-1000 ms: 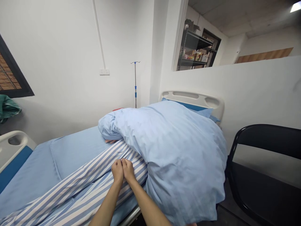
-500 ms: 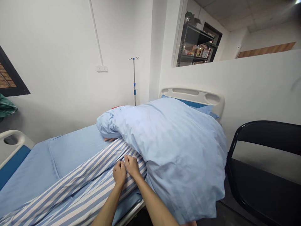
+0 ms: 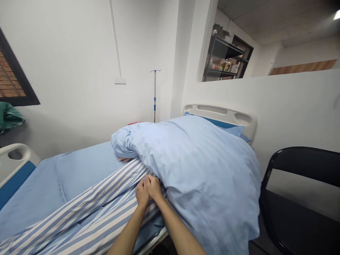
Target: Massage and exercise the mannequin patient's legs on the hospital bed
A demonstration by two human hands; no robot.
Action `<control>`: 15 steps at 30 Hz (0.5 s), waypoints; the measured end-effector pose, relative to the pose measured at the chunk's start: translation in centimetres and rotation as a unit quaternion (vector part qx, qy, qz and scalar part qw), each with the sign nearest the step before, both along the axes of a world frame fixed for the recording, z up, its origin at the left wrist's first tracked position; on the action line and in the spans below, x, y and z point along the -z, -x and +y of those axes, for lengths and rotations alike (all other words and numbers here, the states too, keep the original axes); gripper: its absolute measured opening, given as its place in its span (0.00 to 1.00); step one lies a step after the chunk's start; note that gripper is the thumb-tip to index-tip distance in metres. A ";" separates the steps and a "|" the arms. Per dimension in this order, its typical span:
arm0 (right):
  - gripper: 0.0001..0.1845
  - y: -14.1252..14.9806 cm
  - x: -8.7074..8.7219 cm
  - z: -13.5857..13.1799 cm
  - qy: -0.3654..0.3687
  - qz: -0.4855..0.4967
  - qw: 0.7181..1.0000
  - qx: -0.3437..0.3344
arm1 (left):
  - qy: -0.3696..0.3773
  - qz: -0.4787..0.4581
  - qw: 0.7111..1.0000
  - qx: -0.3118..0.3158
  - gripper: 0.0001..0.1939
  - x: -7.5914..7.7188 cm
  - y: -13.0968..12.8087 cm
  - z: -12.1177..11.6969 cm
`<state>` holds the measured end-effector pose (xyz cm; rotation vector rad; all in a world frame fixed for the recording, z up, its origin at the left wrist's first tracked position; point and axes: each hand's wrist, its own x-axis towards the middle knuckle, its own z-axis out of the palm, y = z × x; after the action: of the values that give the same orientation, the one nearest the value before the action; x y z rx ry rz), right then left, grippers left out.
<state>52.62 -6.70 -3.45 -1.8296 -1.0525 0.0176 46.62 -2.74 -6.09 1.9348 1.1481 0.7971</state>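
The left hand (image 3: 142, 194) and right hand (image 3: 154, 187) sit pressed together, narrowly pinching blue-and-white striped cotton fabric (image 3: 106, 212), just beside a pale blue duvet (image 3: 207, 177).

My left hand (image 3: 142, 194) and right hand (image 3: 154, 187) sit together on a striped cloth (image 3: 79, 212), touching each other, with my fingers bunched against the edge of a pale blue duvet (image 3: 204, 177). Just beyond them, a person's fingers (image 3: 124, 159) show under the duvet's fold, above a blue sheet (image 3: 82, 173). The duvet's far end reaches a white headboard (image 3: 220, 115), and an IV pole (image 3: 154, 95) stands past it by the wall. On my right, a black chair (image 3: 300, 198) stands just beside the bed.
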 end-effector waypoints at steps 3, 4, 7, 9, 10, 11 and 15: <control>0.22 -0.9 -0.2 -0.3 0.039 -0.046 0.998 -0.021 | 0.000 0.011 1.000 -0.002 0.14 0.0 -0.1 -0.4; 0.22 -1.3 0.1 -0.3 0.043 -0.040 0.998 -0.022 | -0.002 0.016 1.000 -0.010 0.14 -0.1 -0.2 -0.5; 0.26 -1.8 1.5 -0.2 0.053 -0.014 0.998 0.007 | 0.001 0.010 1.000 -0.007 0.13 0.0 -0.3 -0.6; 0.27 -1.9 2.4 -0.2 0.086 -0.016 0.996 0.022 | 0.015 -0.002 1.000 0.012 0.14 0.2 0.2 -0.3; 0.27 -1.9 2.7 -0.2 0.097 -0.017 0.995 0.020 | 0.021 -0.006 1.000 0.021 0.14 0.3 0.6 -0.1; 0.27 -1.9 2.9 -0.3 0.104 -0.020 0.994 0.017 | 0.026 -0.010 0.999 0.028 0.14 0.4 1.3 0.2; 0.27 -1.8 2.9 -0.5 0.144 -0.036 0.988 0.029 | 0.027 0.001 1.000 0.013 0.14 1.0 6.4 2.1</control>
<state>54.42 -7.18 -6.36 -2.1350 -1.0890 0.0729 40.19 -0.67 -7.04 1.9017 1.1332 0.7428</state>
